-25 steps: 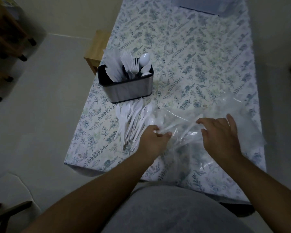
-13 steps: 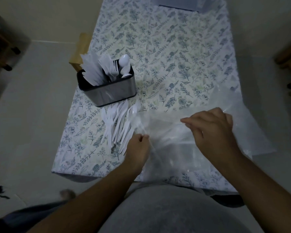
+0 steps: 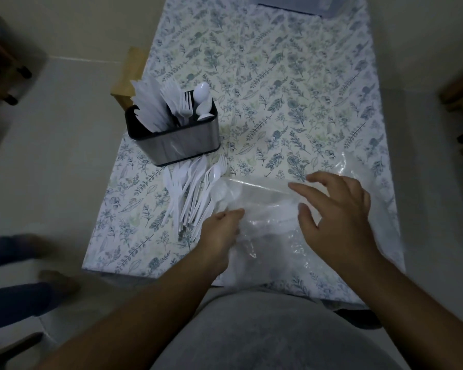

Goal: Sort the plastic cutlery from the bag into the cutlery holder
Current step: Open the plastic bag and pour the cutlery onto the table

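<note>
I see the clear plastic bag point(image 3: 273, 209) lying flat and crumpled on the near part of the table point(image 3: 278, 76), which wears a leaf-print cloth. My left hand point(image 3: 219, 233) sits at the bag's left edge, fingers curled in; they seem to pinch the film, though the grip itself is partly hidden. My right hand point(image 3: 337, 217) is spread above the bag's middle, fingers straight and splayed, holding nothing; I cannot tell whether the fingertips touch the plastic.

A loose pile of white plastic cutlery point(image 3: 193, 193) lies on the cloth just left of the bag, touching its left edge, right beside the left hand and well apart from the right. The handles point toward me.

The cutlery holder point(image 3: 177, 142), dark inside with a metal wall, stands just beyond the pile. Knives fill its left compartment, forks the middle, spoons the right.
</note>
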`<state>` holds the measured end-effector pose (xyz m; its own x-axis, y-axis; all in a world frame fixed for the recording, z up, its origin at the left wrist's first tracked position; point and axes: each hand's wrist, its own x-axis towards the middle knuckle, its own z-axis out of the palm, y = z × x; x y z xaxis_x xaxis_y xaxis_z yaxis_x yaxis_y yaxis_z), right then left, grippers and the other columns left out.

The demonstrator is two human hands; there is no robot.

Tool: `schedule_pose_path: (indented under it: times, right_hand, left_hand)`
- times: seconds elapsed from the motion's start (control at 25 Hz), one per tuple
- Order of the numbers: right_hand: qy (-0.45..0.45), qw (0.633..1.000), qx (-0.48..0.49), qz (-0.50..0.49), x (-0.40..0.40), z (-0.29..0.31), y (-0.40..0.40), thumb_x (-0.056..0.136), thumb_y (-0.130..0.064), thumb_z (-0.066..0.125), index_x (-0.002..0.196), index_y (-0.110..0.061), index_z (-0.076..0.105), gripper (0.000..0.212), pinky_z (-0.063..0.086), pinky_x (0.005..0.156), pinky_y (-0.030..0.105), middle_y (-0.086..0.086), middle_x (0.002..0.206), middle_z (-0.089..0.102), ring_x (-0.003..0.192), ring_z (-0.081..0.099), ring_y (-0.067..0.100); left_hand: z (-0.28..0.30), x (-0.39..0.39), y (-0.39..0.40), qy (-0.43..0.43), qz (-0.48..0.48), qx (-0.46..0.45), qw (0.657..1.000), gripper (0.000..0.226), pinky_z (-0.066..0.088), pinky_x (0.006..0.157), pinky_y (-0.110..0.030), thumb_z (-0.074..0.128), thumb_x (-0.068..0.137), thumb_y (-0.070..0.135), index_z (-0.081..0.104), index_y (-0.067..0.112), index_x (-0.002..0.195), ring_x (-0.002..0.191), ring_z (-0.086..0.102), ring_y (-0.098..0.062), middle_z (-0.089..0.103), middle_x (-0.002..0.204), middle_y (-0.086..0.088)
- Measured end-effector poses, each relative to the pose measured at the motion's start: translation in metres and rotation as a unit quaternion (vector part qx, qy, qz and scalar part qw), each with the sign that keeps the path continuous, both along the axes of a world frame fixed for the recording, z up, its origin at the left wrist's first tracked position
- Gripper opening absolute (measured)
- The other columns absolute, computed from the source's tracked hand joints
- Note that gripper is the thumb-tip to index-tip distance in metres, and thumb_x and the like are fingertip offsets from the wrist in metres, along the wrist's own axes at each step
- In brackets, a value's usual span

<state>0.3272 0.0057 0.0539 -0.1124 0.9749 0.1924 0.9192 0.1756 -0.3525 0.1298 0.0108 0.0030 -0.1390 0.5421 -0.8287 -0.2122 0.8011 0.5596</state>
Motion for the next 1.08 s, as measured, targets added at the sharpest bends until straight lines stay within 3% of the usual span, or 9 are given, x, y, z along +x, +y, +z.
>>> schedule_pose_path:
  times: [0.08,0.2,0.4,0.56,0.68,0.76,0.84,0.96,1.08]
  right_hand:
    - [0.028,0.997,-0.067,0.028,-0.019,0.005,-0.007,0.084,-0.047,0.064,0.096,-0.029,0.073,0.023,0.039,0.083,0.037,-0.009,0.095,0.064,0.097,0.054,0.021]
    - [-0.063,0.976,-0.207,0.023,-0.046,-0.007,-0.011,0.072,-0.083,0.049,0.087,-0.034,0.067,0.055,0.039,0.082,0.037,-0.014,0.09,0.06,0.096,0.05,0.014]
    - [-0.031,0.973,-0.23,0.008,-0.04,-0.021,0.001,0.08,-0.05,0.064,0.08,-0.035,0.068,0.015,0.026,0.088,0.033,-0.015,0.094,0.058,0.111,0.047,0.018]
    - [-0.026,0.97,-0.243,0.013,-0.043,-0.027,0.0,0.078,-0.066,0.062,0.075,-0.035,0.062,0.031,0.025,0.092,0.033,-0.019,0.091,0.058,0.109,0.042,0.01]
    - [0.047,0.973,-0.226,-0.001,-0.039,-0.035,0.002,0.086,-0.035,0.064,0.067,-0.029,0.053,0.023,0.04,0.085,0.035,-0.011,0.078,0.059,0.098,0.054,0.021]
    - [0.178,0.949,-0.256,-0.033,-0.032,-0.036,0.006,0.091,-0.021,0.06,0.068,-0.014,0.058,0.025,0.043,0.082,0.028,0.002,0.077,0.06,0.088,0.055,0.021]
    - [0.265,0.919,-0.284,-0.072,-0.027,-0.031,0.007,0.095,-0.012,0.057,0.075,-0.008,0.065,0.022,0.039,0.075,0.01,0.005,0.085,0.063,0.086,0.057,0.008]
    - [0.308,0.9,-0.295,-0.094,-0.023,-0.029,0.007,0.095,-0.01,0.058,0.076,-0.012,0.067,0.022,0.038,0.072,0.004,-0.003,0.086,0.064,0.082,0.058,-0.002]
    - [0.318,0.898,-0.284,-0.107,-0.021,-0.032,0.005,0.095,-0.012,0.059,0.077,-0.012,0.067,0.02,0.04,0.074,0.009,-0.006,0.084,0.062,0.081,0.058,-0.002]
  left_hand:
    - [0.004,-0.003,0.002,-0.059,0.006,0.019,0.998,0.024,0.048,0.073,-0.034,0.076,0.086,0.019,0.07,0.003,0.102,0.084,0.063,-0.024,0.07,0.093,-0.012]
    - [0.015,-0.005,0.004,-0.055,-0.081,0.089,0.991,0.013,0.049,0.071,-0.032,0.077,0.085,0.018,0.069,0.012,0.077,0.08,0.065,-0.018,0.069,0.081,-0.006]
    - [0.013,-0.017,0.006,-0.084,-0.113,0.156,0.978,0.035,0.053,0.081,-0.029,0.046,0.087,-0.009,0.077,0.006,0.089,0.092,0.068,-0.021,0.076,0.096,-0.014]
    - [0.009,-0.019,0.001,-0.134,-0.134,0.177,0.966,0.039,0.055,0.081,-0.026,0.036,0.08,-0.014,0.07,0.004,0.083,0.104,0.071,-0.025,0.076,0.104,-0.015]
    - [0.0,-0.02,0.003,0.015,-0.235,0.235,0.943,0.03,0.051,0.083,-0.016,0.045,0.086,-0.007,0.069,0.009,0.093,0.104,0.067,-0.014,0.073,0.11,-0.004]
    - [-0.017,-0.023,0.006,0.19,-0.374,0.286,0.862,0.035,0.046,0.092,-0.019,0.059,0.088,0.011,0.06,0.015,0.123,0.117,0.056,-0.016,0.059,0.128,-0.001]
    - [-0.031,-0.018,0.009,0.294,-0.474,0.301,0.773,0.066,0.043,0.102,-0.035,0.068,0.085,0.04,0.043,0.017,0.141,0.124,0.048,-0.023,0.049,0.136,-0.003]
    - [-0.04,0.005,0.014,0.444,-0.564,0.288,0.633,0.08,0.041,0.102,-0.044,0.058,0.083,0.068,0.038,0.013,0.138,0.119,0.049,-0.028,0.048,0.132,-0.008]
    - [-0.047,0.015,0.02,0.522,-0.601,0.291,0.53,0.067,0.043,0.097,-0.044,0.046,0.094,0.061,0.038,0.006,0.133,0.117,0.049,-0.031,0.047,0.132,-0.016]
